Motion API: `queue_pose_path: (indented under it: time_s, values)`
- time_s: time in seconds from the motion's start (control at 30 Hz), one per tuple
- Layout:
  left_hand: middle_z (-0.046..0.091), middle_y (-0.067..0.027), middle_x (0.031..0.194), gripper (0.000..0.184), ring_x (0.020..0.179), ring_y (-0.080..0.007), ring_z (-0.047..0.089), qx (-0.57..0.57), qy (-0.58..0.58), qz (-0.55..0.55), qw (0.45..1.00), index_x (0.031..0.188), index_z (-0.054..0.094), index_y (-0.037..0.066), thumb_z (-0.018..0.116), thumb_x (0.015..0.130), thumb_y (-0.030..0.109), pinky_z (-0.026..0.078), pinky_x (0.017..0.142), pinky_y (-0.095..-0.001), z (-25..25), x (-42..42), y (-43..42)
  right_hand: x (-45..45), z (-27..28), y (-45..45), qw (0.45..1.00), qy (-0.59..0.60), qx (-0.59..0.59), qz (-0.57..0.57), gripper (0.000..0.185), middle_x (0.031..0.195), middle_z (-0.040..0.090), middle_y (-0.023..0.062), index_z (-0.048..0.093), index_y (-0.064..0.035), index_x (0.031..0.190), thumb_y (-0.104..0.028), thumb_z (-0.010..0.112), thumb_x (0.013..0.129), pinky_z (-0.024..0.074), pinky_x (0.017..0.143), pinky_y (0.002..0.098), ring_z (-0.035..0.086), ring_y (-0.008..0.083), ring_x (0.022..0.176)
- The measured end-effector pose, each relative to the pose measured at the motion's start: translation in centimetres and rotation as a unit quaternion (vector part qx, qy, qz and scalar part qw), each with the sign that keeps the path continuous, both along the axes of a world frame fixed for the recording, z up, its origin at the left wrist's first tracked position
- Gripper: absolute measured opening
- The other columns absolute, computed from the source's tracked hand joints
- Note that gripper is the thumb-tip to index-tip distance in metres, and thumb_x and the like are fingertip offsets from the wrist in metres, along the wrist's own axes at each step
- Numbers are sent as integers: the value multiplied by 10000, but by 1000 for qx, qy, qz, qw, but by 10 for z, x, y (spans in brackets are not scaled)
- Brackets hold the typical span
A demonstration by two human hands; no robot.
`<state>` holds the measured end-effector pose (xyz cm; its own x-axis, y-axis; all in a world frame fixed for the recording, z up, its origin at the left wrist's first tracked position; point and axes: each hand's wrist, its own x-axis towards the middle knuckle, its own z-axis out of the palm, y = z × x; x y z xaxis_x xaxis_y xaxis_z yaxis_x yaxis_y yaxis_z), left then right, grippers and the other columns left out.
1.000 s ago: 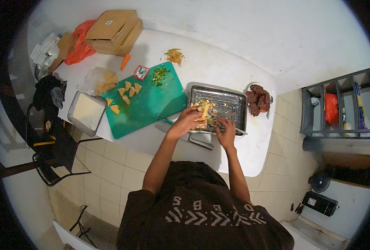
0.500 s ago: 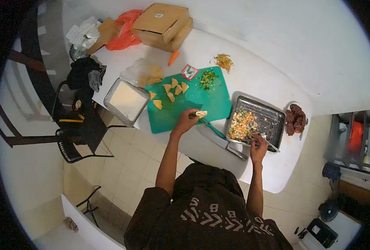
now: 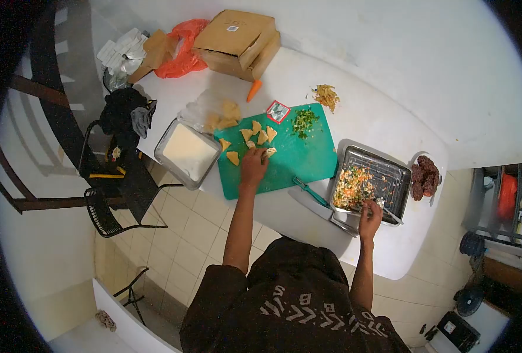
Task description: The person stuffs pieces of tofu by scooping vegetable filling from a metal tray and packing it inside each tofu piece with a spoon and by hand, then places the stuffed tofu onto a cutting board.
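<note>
One view is feeding me all of this, the head camera, and from my remote seat I'm watching the left hand (image 3: 253,167) resting over the left part of the green cutting board (image 3: 308,159). Its fingers are pointing away from the body, toward a loose cluster of tan wedges (image 3: 262,137). The relation I'm weighing is at those fingertips: one pale wedge (image 3: 271,152) is lying just to their right, its longer side running, as best I can judge, crosswise to the forearm. Other wedges are sitting just beyond and to the left, so the left hand is by far the nearer one. Whether it is pinching a piece or staying loose, I cannot tell; the hand is hiding its own grip.

In the same view, the right hand (image 3: 369,217) is hanging at the near rim of the metal tray (image 3: 384,167), well apart from the wedges, which are lying to its left and farther from the body. Its fingers are showing beside the chopped vegetable mix (image 3: 349,191), close to a slim metal utensil (image 3: 393,216); I cannot tell if they're grasping it. Between the hands, a green-handled tool (image 3: 312,193) and a knife (image 3: 343,225) are lying slantwise.
</note>
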<state>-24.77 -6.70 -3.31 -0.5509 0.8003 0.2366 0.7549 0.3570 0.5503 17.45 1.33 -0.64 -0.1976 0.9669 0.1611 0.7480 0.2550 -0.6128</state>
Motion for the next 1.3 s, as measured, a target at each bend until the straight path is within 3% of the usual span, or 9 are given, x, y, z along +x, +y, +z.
queue_pose_path:
  time_s: [0.33, 0.47, 0.57, 0.67, 0.77, 1.07, 1.17, 1.23, 1.3]
  values:
    - [652, -83, 961, 188, 933, -301, 588, 0, 148, 26, 989, 997, 700, 91, 662, 858, 211, 514, 809, -436, 9, -2, 0, -4, -4, 4, 1000, 21, -9, -11, 234, 1107, 677, 115, 705, -69, 1083, -227, 551, 1001, 396, 1001, 409, 548, 294, 1088]
    - [642, -90, 967, 204, 956, -318, 587, 13, 124, 30, 992, 1006, 694, 88, 671, 854, 223, 499, 833, -451, 0, -5, -6, -6, -7, 7, 1000, 23, 1, -12, 243, 1094, 678, 112, 696, -49, 1084, -209, 529, 1010, 403, 988, 410, 542, 290, 1091]
    - [612, -103, 1118, 296, 1040, -326, 560, -12, 93, 117, 989, 1113, 667, 91, 680, 858, 241, 485, 876, -473, -8, -14, -28, -6, -10, 8, 999, 31, 13, -2, 238, 1089, 677, 114, 693, -40, 1078, -192, 522, 1011, 410, 978, 410, 542, 293, 1086]
    - [534, -106, 1279, 397, 1148, -328, 510, -62, 167, 182, 967, 1231, 615, 90, 685, 869, 239, 465, 930, -497, -7, -18, -43, -7, -12, 9, 999, 37, 19, 10, 232, 1088, 675, 123, 694, -42, 1075, -178, 516, 1011, 417, 971, 411, 543, 295, 1091]
    - [475, -115, 1354, 464, 1214, -327, 464, -104, 104, 197, 969, 1290, 577, 80, 696, 869, 235, 456, 963, -512, 4, -16, -47, -7, -11, 12, 999, 35, -3, 20, 230, 1095, 671, 128, 691, -45, 1070, -182, 516, 1011, 416, 974, 418, 543, 301, 1095]
    - [574, -218, 1185, 354, 1122, -383, 556, -28, 0, 169, 985, 1174, 609, 7, 673, 833, 79, 465, 967, -456, -2, -31, -54, 0, -6, 10, 999, 36, -2, 11, 235, 1132, 669, 127, 693, -59, 1099, -202, 533, 1004, 405, 997, 416, 537, 302, 1111]
    - [631, -205, 1109, 249, 1039, -345, 616, -2, -26, 157, 987, 1101, 636, -7, 662, 870, 83, 511, 892, -423, -17, -35, -63, 10, -7, 9, 996, 81, 24, 17, 201, 1140, 672, 122, 694, -62, 1088, -170, 560, 984, 408, 994, 415, 539, 295, 1112]
    - [690, -144, 1016, 202, 909, -284, 673, 65, -137, 140, 978, 1062, 654, 4, 672, 922, 149, 549, 781, -374, -37, -41, -66, 18, -6, 10, 997, 65, 40, 12, 194, 1112, 667, 123, 694, -71, 1081, -165, 557, 980, 413, 970, 426, 548, 310, 1077]
    - [681, -118, 1018, 213, 940, -260, 665, 117, -238, 135, 955, 1081, 659, 18, 677, 928, 165, 539, 785, -382, -38, -25, -66, 25, 4, 12, 998, 37, 53, 20, 173, 1056, 658, 133, 693, -82, 1066, -144, 577, 953, 426, 930, 433, 564, 333, 1030]
